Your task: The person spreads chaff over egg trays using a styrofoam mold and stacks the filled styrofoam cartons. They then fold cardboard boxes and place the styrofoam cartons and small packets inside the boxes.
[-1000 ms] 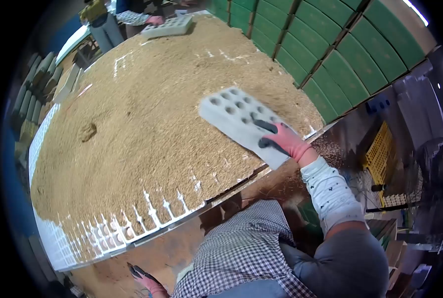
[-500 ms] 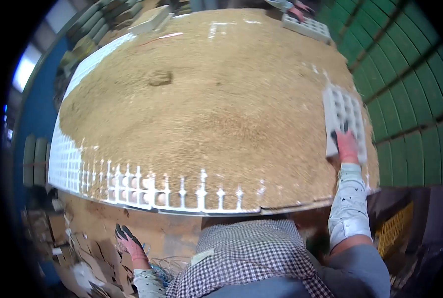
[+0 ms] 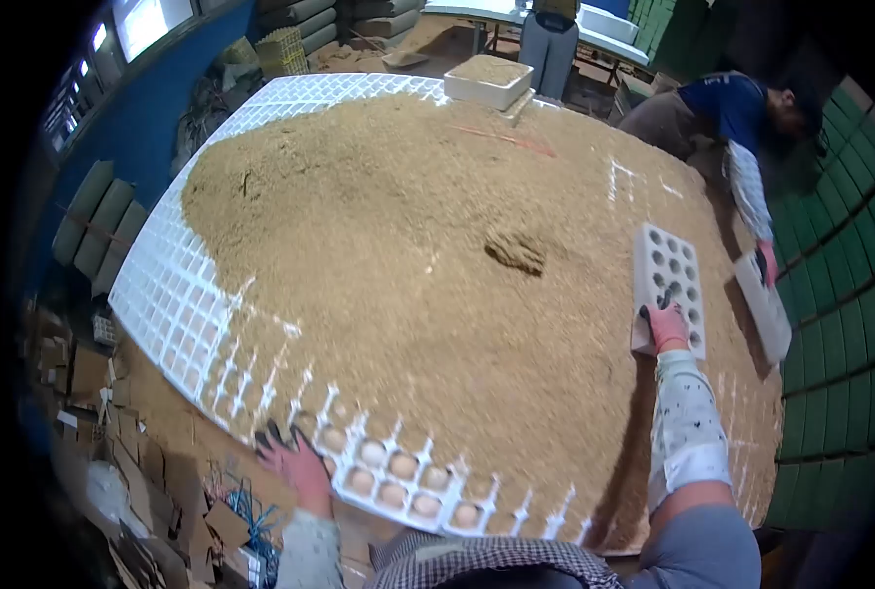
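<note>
My right hand (image 3: 666, 325), in a pink glove with dark fingertips, grips the lower part of a white foam tray (image 3: 641, 285) with rows of round holes. The tray lies on a wide spread of tan, sawdust-like material (image 3: 408, 324). My left hand (image 3: 298, 463), gloved the same way, has its fingers spread at the near edge of the white grid trays (image 3: 197, 324) under the material. Close to it, several round, pale brown things (image 3: 403, 465) sit in uncovered grid cells; I cannot tell what they are.
A co-worker (image 3: 727, 108) leans in at the right, a gloved hand on another white foam tray (image 3: 763, 306). A white box of tan material (image 3: 488, 80) stands at the far edge. Green panels (image 3: 849, 294) line the right side; cardboard (image 3: 153, 481) lies at lower left.
The view has shifted. My left hand has come up from below the table to its near edge. My right hand still holds the foam tray. The co-worker's tray now appears closer.
</note>
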